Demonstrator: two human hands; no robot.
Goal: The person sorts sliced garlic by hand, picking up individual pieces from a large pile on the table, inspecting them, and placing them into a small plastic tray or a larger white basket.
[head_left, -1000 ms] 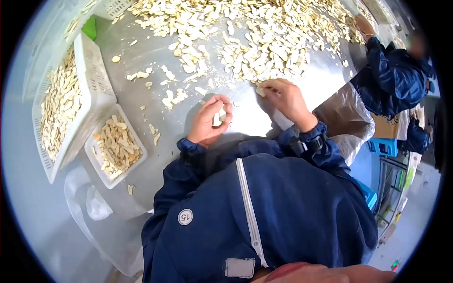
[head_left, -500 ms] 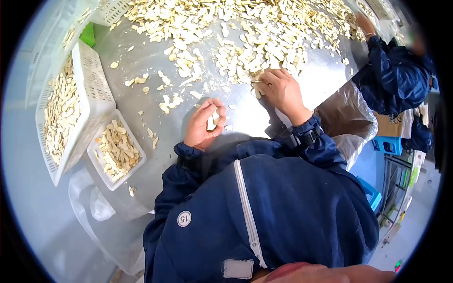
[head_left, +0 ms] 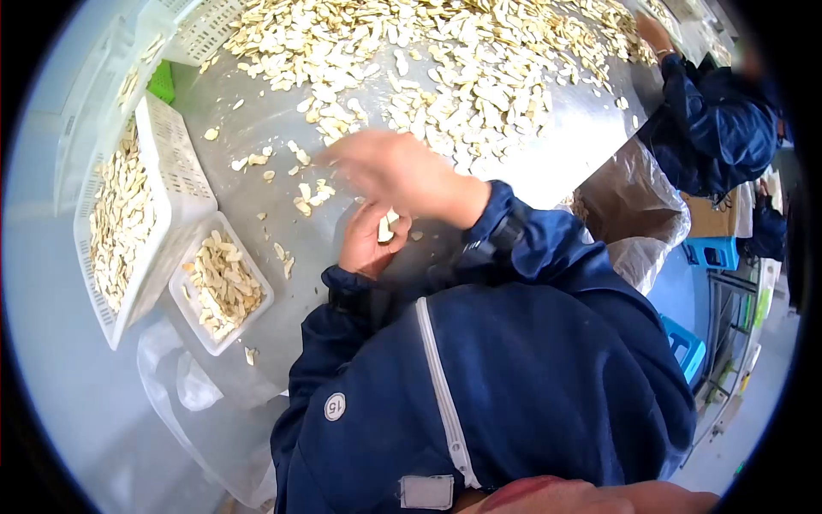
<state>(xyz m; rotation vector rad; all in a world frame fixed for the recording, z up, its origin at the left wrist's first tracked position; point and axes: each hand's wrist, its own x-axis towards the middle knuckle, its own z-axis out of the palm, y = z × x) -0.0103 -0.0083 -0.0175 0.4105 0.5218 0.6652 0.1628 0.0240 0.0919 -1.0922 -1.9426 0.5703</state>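
Note:
My left hand [head_left: 364,247] is curled low over the metal table [head_left: 295,325], its fingers closed around a few pale, flat dried slices [head_left: 388,227]. Just above and partly across it is my right hand [head_left: 398,171], smeared by motion. Its fingertips point left toward scattered slices [head_left: 315,197]; whether anything is in them cannot be made out. Beyond both hands, a broad heap of similar cream-coloured slices [head_left: 479,103] covers the far part of the table.
At left, a tilted white perforated basket [head_left: 175,154] holds many slices, beside a small white tray [head_left: 244,327] with browner pieces. A clear plastic bag [head_left: 634,206] hangs at the table's right edge. Another person [head_left: 719,128] in dark blue reaches toward the heap at upper right.
My right hand has left the edge of the heap and swung left, over my left hand. My left hand stays nearly in place with its slices. The view has shifted slightly.

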